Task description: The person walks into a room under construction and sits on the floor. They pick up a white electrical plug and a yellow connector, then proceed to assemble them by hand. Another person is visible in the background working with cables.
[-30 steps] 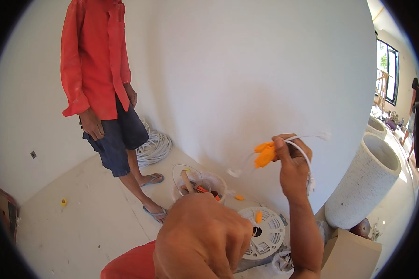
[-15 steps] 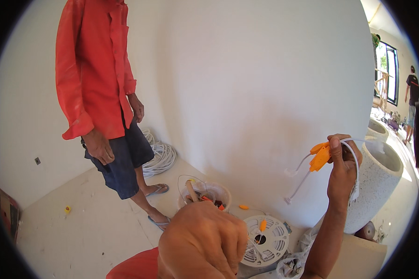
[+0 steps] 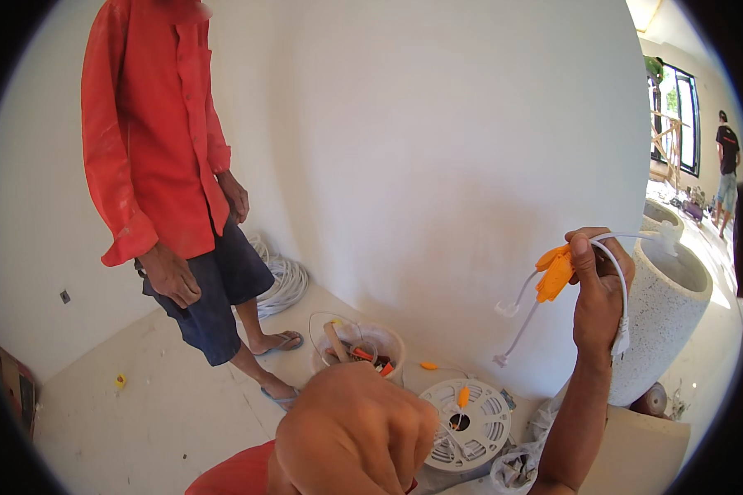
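Note:
My right hand [image 3: 600,285] is raised at the right, its thumb and fingers closed around a bunch of white cords [image 3: 611,237] with orange casings [image 3: 556,271]. Two cord ends with small white connectors [image 3: 502,360] dangle to the left. A white plug [image 3: 623,337] hangs beside the wrist. Close to the camera at the bottom centre, my left hand [image 3: 355,429] is curled, knuckles up; its fingertips, and anything in them, are hidden. Beyond it, to the right, a white slotted reel [image 3: 491,425] lies on the floor with another orange casing [image 3: 464,397] on it.
A person in a red shirt [image 3: 153,132] stands at the left, near coiled grey cable [image 3: 281,285]. A tool bucket [image 3: 384,338] is by the wall. Plastic bags [image 3: 516,466] lie beside the reel. Large speckled planters [image 3: 660,322] stand right; another person [image 3: 726,157] is farther back.
My right hand with the cords has shifted slightly up and left in the picture, and the plug by its wrist shows more plainly. My left hand stays curled. The whole view has turned a little.

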### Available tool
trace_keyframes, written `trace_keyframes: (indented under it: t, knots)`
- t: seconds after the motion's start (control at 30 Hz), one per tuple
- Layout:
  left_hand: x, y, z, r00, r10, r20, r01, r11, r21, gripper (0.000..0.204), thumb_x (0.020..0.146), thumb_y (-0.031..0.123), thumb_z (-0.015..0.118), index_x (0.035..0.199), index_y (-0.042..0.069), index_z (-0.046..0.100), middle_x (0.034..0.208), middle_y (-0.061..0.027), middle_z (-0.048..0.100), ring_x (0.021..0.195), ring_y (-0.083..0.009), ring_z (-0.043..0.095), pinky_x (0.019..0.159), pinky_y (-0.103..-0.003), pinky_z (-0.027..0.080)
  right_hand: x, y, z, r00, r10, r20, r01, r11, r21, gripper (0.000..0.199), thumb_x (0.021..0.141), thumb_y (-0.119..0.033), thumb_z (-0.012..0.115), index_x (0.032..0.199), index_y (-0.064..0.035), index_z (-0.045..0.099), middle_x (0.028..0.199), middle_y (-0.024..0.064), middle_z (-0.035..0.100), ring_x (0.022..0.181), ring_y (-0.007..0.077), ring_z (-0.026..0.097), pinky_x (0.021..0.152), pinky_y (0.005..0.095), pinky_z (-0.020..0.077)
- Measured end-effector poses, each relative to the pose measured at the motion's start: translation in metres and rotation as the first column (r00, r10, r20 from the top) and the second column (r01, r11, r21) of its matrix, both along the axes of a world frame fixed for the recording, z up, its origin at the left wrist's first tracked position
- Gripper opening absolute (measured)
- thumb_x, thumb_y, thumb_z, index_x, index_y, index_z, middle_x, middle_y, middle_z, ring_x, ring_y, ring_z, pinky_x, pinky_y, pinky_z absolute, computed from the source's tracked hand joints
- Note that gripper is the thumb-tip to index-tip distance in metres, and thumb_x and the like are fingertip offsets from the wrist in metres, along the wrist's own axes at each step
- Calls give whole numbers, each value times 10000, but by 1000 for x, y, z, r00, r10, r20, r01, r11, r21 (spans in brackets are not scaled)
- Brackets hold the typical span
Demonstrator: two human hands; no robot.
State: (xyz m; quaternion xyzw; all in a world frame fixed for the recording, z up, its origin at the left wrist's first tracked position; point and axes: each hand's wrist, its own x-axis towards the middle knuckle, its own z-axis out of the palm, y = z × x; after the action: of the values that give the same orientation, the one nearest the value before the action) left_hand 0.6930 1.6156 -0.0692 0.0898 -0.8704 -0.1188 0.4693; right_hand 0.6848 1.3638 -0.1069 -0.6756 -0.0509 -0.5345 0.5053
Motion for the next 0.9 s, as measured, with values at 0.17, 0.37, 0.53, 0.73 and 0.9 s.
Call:
trace_keyframes:
  t: [0.17, 0.37, 0.53, 0.73, 0.9]
  knots:
    - [-12, 4, -5, 991, 117, -71, -122, 991, -59, 304, 1035, 268, 574, 911, -4, 630, 535, -31, 493, 372, -66, 376, 337, -221, 238, 1, 1, -2, 998, 55, 19, -56, 998, 18, 430, 1003, -411, 683, 960, 17, 689, 762, 62, 649, 702, 120, 577, 647, 263, 459]
    - [-8, 5, -4, 996, 91, -9, -91, 996, -9, 273, 987, 123, 550, 745, 113, 423, 493, -74, 431, 369, -117, 357, 351, -267, 211, 2, 1, -5, 999, 31, 36, -32, 999, 14, 451, 1002, -435, 677, 953, 13, 686, 754, 59, 648, 694, 121, 578, 639, 269, 461]
    - [-17, -2, -17, 995, 41, -91, -47, 997, -61, 353, 1041, 311, 583, 948, -20, 666, 547, -49, 538, 370, -62, 413, 328, -213, 262, -2, -2, -6, 1000, -3, 22, 3, 1000, -6, 468, 1003, -451, 671, 955, 15, 686, 756, 61, 652, 692, 124, 579, 639, 272, 464]
    - [-21, -2, -4, 987, 103, -125, -121, 982, -145, 401, 1049, 340, 611, 981, -26, 760, 494, -4, 511, 334, -30, 359, 321, -189, 223, -2, -4, -8, 998, 50, 34, -50, 999, 11, 440, 998, -418, 685, 954, 20, 690, 752, 61, 651, 685, 116, 579, 631, 265, 463]
    - [-22, 1, -22, 964, 223, -145, -256, 927, -275, 385, 1038, 361, 627, 1015, 14, 793, 469, 19, 497, 325, -19, 322, 330, -188, 168, -8, -6, -7, 998, 48, 40, -49, 998, 34, 392, 997, -369, 696, 949, 20, 695, 742, 55, 647, 664, 109, 571, 619, 257, 460]
